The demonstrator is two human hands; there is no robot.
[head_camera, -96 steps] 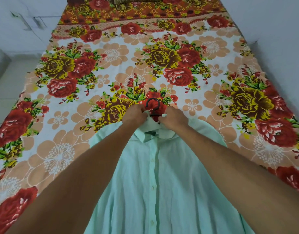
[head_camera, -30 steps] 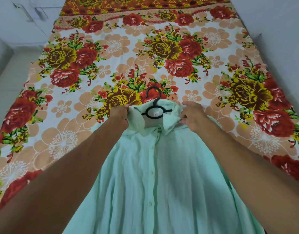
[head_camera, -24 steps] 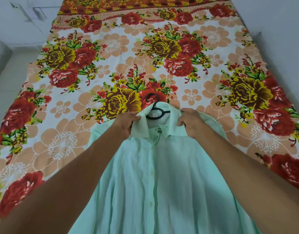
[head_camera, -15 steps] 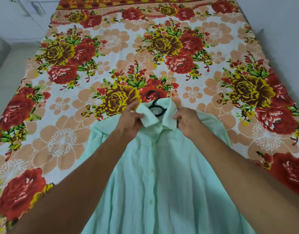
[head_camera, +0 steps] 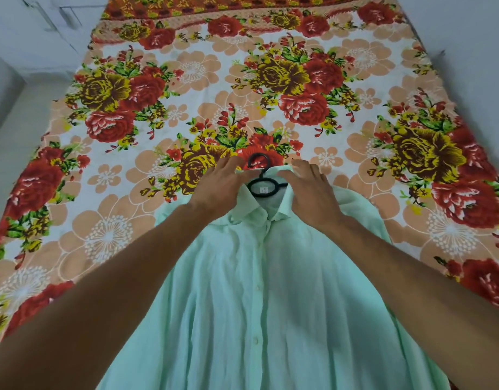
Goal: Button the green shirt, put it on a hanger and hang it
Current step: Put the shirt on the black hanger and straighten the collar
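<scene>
on the floral bedsheet [head_camera: 186,66] | green shirt [head_camera: 256,305] lies flat, black hanger [head_camera: 261,175] inside its neck | left hand [head_camera: 217,187], right hand [head_camera: 307,190]: fingers straight, pressing collar [head_camera: 248,204]

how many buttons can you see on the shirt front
3, in a line down the shirt: top button below the collar, middle button, low button. More may be hidden under the collar, in folds or past the picture's lower edge.

green shirt [head_camera: 256,305] flat on bedsheet [head_camera: 186,66]; hanger [head_camera: 265,195] in collar [head_camera: 252,209]; left grip [head_camera: 217,187], right grip [head_camera: 310,190] press collar, fingers straight
</scene>
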